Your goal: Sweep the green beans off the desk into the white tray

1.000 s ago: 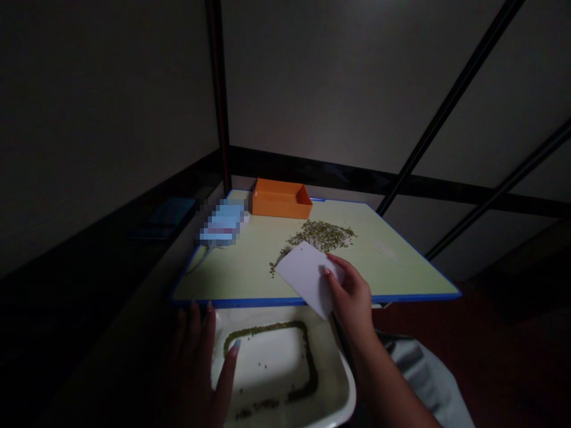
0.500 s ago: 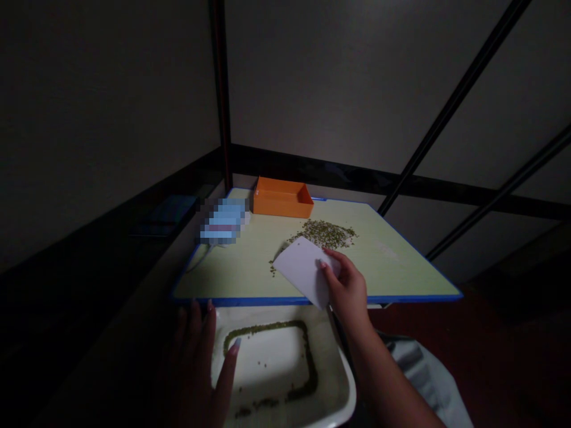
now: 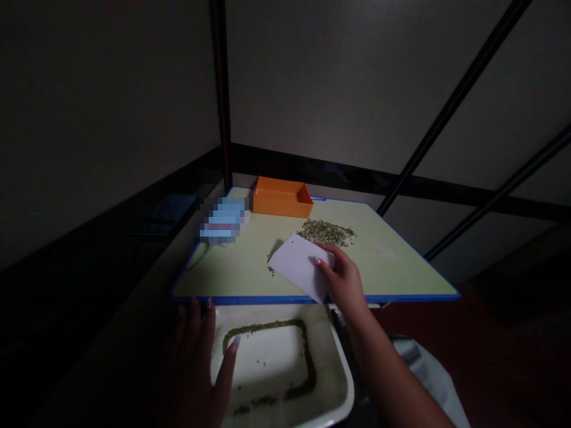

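**White card (image 3: 297,266) pinched over the surface (image 3: 383,270), white basin (image 3: 342,380) close under its edge**

Here's the right hand (image 3: 339,276), fingers clamped on the white card's right side, thumb on top; that hold probably leaves the far edge free, though whether it touches the surface I cannot tell. Just beyond those fingers lies a loose patch of green grains (image 3: 328,233), strays off to their left. Over to the left hand (image 3: 203,356): fingers and thumb apart at the white basin's left side, perhaps steadying it, grip on the rim impossible to tell. The basin sits nearer than the right fingers, seemingly placed so anything slipping off the edge lands inside. Well beyond both: an orange box (image 3: 282,205).
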A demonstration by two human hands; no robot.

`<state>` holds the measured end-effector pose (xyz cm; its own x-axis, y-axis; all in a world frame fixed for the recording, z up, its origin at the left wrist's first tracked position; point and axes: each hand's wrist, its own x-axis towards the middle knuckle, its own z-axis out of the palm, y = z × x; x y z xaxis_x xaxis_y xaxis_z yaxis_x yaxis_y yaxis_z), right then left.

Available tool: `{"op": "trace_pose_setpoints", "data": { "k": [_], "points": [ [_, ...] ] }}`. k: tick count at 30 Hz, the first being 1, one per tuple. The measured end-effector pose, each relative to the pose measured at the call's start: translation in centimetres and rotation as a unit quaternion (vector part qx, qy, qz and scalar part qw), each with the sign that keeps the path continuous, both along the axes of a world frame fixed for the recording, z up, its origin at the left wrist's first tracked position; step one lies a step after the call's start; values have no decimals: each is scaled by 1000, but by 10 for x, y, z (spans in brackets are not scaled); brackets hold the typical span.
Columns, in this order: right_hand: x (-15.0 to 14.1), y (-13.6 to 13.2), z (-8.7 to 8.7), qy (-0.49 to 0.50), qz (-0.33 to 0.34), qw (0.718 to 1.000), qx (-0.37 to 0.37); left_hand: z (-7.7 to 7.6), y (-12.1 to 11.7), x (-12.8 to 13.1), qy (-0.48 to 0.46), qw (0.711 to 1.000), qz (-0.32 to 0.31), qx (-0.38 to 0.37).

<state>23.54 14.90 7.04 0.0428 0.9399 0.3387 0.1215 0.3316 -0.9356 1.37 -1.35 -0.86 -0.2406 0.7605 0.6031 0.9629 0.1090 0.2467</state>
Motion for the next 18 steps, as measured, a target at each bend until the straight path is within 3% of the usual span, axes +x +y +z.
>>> {"op": "trace_pose_setpoints", "data": {
  "k": [18],
  "points": [
    [-13,48,10,-26,139,990,25,3,-2,1,17,1000,-8,-6]
  ]
}}
